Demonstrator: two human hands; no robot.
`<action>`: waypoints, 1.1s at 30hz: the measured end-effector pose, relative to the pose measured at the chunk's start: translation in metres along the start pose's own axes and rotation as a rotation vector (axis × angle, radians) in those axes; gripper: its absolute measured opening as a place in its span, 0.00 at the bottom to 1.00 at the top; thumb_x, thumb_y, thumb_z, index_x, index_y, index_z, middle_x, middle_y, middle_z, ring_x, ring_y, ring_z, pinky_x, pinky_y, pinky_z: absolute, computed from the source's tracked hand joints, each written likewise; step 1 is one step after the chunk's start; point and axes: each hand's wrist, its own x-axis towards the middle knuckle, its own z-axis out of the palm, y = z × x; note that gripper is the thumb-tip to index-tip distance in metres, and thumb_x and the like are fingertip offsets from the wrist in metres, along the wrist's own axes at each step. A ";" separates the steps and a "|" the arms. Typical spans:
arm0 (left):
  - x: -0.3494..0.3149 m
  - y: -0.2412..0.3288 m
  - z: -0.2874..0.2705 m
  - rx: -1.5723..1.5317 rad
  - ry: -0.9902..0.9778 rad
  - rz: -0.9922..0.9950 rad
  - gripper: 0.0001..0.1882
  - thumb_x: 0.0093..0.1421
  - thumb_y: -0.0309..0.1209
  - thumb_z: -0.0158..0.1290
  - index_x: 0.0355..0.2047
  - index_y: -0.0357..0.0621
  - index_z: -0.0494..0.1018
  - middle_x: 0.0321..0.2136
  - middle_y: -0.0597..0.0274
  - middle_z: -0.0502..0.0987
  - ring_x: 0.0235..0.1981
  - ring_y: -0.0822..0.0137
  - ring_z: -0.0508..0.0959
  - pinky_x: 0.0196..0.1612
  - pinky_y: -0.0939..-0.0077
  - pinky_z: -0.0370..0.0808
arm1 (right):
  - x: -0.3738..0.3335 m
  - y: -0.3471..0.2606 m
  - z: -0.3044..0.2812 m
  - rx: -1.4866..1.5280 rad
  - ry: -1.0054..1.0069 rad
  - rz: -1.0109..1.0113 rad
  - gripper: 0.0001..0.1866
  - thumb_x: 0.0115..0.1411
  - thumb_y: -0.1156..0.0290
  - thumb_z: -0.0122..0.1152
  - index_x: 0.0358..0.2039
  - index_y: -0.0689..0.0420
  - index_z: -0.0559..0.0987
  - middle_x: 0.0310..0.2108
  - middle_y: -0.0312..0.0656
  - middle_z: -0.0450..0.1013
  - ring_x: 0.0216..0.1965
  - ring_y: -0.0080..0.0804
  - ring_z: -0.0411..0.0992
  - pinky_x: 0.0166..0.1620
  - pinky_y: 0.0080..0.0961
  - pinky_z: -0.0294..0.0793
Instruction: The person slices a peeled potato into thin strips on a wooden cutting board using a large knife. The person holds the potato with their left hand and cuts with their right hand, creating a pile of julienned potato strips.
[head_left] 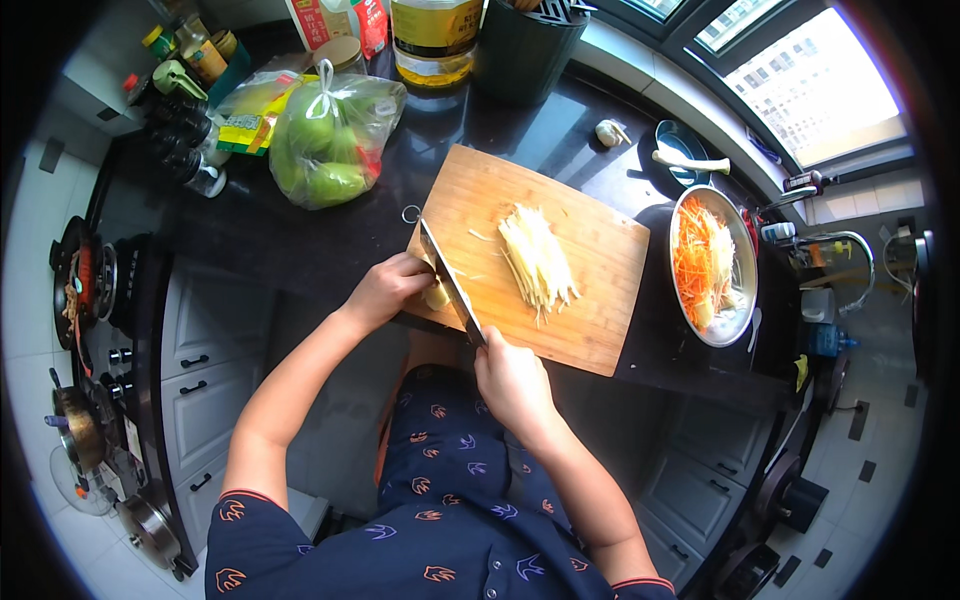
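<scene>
My right hand [514, 382] is wrapped round the handle of a kitchen knife [450, 280], its blade slanting over the left end of a wooden cutting board [600, 245]. Beside the blade, the curled fingers of my left hand [385, 290] press on a pale yellowish vegetable piece [436, 296], mostly hidden by the hand and knife. Its exact kind does not show. In the middle of the board lies a heap of pale, thin-cut vegetable strips [535, 262], with a few loose shreds nearer the knife.
Right of the board stands a bowl [738, 318] of orange and pale shreds. Behind are garlic [611, 133], a glass dish [680, 142] with a white-handled utensil across it, and a plastic bag [325, 140] of green produce. Jars and bottles line the back; pans sit far left.
</scene>
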 end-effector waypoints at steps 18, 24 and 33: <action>0.000 0.002 -0.001 -0.007 0.006 -0.040 0.08 0.51 0.23 0.58 0.33 0.44 0.79 0.35 0.63 0.80 0.39 0.57 0.81 0.41 0.67 0.81 | 0.001 -0.002 0.001 0.013 0.027 -0.010 0.09 0.66 0.70 0.54 0.44 0.60 0.73 0.24 0.60 0.77 0.29 0.62 0.77 0.36 0.54 0.77; -0.001 0.003 0.001 -0.027 0.033 -0.032 0.08 0.51 0.23 0.58 0.33 0.45 0.80 0.34 0.62 0.79 0.38 0.57 0.81 0.40 0.67 0.81 | -0.003 -0.004 0.002 -0.042 0.004 -0.010 0.09 0.65 0.71 0.54 0.43 0.60 0.72 0.21 0.59 0.76 0.27 0.62 0.78 0.33 0.55 0.78; 0.002 0.005 -0.003 -0.046 0.032 -0.034 0.09 0.53 0.23 0.57 0.35 0.47 0.80 0.35 0.62 0.79 0.38 0.57 0.81 0.40 0.66 0.81 | 0.018 0.003 0.018 -0.006 0.039 0.002 0.08 0.66 0.70 0.54 0.41 0.60 0.74 0.25 0.61 0.77 0.30 0.64 0.77 0.37 0.56 0.77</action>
